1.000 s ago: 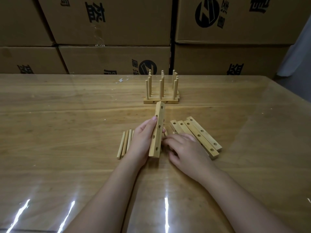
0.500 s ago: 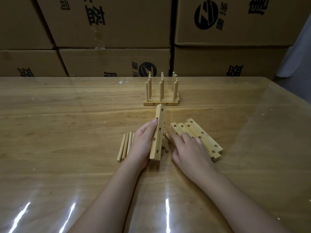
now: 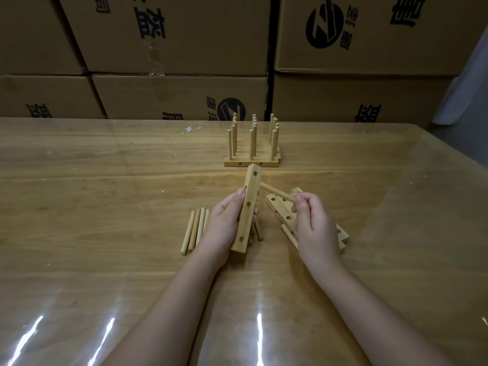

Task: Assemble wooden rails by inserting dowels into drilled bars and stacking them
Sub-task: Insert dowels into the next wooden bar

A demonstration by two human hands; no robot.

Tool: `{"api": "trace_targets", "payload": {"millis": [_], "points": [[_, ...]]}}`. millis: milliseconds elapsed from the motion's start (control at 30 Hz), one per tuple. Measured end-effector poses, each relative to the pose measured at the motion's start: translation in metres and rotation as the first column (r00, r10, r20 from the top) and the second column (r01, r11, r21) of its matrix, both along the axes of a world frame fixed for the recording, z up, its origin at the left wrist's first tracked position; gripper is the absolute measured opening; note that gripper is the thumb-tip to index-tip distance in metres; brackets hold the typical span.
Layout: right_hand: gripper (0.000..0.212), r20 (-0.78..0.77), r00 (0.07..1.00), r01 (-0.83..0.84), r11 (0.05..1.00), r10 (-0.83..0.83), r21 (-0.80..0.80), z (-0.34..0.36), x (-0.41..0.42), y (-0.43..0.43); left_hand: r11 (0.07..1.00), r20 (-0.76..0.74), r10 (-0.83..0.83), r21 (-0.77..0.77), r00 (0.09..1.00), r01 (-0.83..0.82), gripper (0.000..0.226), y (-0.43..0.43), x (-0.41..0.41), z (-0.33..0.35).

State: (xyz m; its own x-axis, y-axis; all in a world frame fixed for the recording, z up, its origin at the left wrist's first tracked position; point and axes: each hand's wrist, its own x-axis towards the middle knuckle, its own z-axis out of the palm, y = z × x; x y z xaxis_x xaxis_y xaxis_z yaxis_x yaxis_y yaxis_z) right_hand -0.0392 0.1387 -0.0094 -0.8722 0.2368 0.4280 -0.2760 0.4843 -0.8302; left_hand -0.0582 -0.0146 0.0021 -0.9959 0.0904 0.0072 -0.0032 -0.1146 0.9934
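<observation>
My left hand (image 3: 223, 228) grips a drilled wooden bar (image 3: 247, 207), held lengthwise with its holes facing right. My right hand (image 3: 314, 225) pinches a dowel (image 3: 277, 192) whose far tip points at the bar's upper part, close to it. A second dowel (image 3: 290, 235) sticks out under the right palm. Several loose dowels (image 3: 195, 231) lie left of my left hand. Drilled bars (image 3: 280, 211) lie flat under and beyond my right hand. Farther back stands a row of assembled rails (image 3: 252, 154) with upright dowels.
The wooden table (image 3: 105, 194) has a glossy transparent cover with glare streaks near the front edge. Cardboard boxes (image 3: 169, 35) are stacked along the far edge. The table's right edge (image 3: 449, 165) runs diagonally at the right.
My right hand has lifted off the pile with a dowel and brought its tip toward the bar. The left hand has kept the bar nearly still.
</observation>
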Motion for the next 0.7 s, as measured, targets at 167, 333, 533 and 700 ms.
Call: {"api": "trace_targets", "payload": {"millis": [167,333,533,700], "points": [[0.015,-0.029,0.999,-0.038,0.998,0.037,-0.04,-0.003,-0.003,-0.001,0.998,-0.059,-0.044,0.053,0.997,0.047,0.022,0.001,0.002,0.002],[0.012,-0.035,0.999,0.008,0.999,-0.009,-0.037,-0.003,-0.004,0.001,0.997,-0.089,-0.057,0.045,0.994,0.062,0.026,0.002,0.003,0.003],[0.021,-0.085,0.996,0.042,0.996,-0.036,0.08,0.004,-0.002,0.005,0.997,-0.083,-0.065,0.032,0.994,0.068,0.027,0.001,0.004,0.004],[0.023,-0.13,0.984,0.148,0.968,-0.123,0.202,0.011,0.002,0.009,0.998,-0.106,-0.065,-0.005,0.992,0.064,0.027,0.001,0.005,0.003]]}}
